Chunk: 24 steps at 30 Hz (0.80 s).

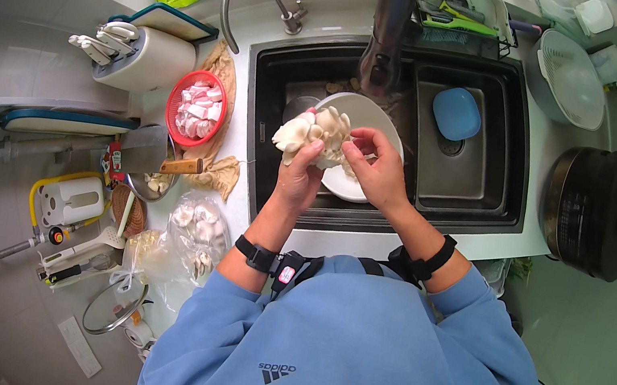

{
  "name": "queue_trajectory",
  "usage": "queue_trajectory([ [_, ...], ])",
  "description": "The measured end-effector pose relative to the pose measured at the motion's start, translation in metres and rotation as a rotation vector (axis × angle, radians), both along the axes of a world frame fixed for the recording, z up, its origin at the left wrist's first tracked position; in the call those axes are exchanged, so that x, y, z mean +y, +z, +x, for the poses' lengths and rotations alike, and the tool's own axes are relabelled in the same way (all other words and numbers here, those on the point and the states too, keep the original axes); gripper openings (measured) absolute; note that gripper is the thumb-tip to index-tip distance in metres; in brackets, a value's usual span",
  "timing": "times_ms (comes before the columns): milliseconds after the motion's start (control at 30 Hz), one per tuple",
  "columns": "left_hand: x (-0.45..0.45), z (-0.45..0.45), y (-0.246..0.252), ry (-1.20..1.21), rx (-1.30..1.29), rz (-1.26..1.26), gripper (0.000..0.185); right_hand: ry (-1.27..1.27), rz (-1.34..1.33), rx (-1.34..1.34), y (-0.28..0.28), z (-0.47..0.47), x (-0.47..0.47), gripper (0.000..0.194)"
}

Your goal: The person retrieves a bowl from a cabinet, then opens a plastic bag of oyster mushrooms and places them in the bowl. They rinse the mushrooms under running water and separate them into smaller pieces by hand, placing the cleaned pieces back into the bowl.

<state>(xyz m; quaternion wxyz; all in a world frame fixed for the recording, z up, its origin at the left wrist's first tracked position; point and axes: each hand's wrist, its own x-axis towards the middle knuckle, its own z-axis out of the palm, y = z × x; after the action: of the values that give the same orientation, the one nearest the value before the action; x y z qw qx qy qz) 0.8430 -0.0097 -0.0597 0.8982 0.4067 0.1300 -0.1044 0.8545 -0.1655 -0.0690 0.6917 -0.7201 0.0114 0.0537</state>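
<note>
A cluster of pale oyster mushrooms (pixel 313 133) rests in my left hand (pixel 300 176), whose thumb presses on its near side. At the cluster's right edge, the thumb and fingertips of my right hand (pixel 375 164) pinch at a small part, largely hidden by the fingers. Both hands are above a white bowl (pixel 354 102) standing in the left basin of a black double sink (pixel 458 212). Pale pieces lie in the bowl below my right hand. More mushrooms are in a clear plastic bag (pixel 199 226) on the counter at the left.
The faucet (pixel 380 61) hangs over the sink's middle. A blue container (pixel 456 114) sits in the right basin. On the left are a red basket (pixel 170 102) of cut pale pink pieces, a cleaver (pixel 147 150) and a knife block (pixel 158 63). A dark round cooker (pixel 593 212) stands right.
</note>
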Motion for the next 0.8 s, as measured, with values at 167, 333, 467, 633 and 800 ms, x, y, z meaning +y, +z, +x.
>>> queue_trajectory([
  [167, 0.003, -0.001, -0.005, -0.035, -0.030, 0.056, 0.068, -0.156, -0.305, -0.253, 0.015, -0.005, -0.002, 0.023],
  [333, 0.007, -0.001, -0.016, -0.052, -0.078, 0.022, 0.071, 0.026, -0.296, -0.341, 0.027, -0.007, 0.001, 0.017],
  [467, 0.009, -0.005, -0.016, -0.099, -0.085, -0.023, 0.079, 0.055, -0.278, -0.359, 0.030, -0.005, 0.005, 0.018],
  [633, 0.008, -0.005, -0.014, -0.107, -0.045, 0.040, 0.083, 0.113, -0.408, -0.265, 0.031, -0.001, 0.003, 0.028],
  [800, 0.006, -0.005, -0.017, -0.076, -0.061, 0.171, 0.073, 0.198, -0.544, -0.256, 0.028, 0.000, 0.002, 0.033],
])
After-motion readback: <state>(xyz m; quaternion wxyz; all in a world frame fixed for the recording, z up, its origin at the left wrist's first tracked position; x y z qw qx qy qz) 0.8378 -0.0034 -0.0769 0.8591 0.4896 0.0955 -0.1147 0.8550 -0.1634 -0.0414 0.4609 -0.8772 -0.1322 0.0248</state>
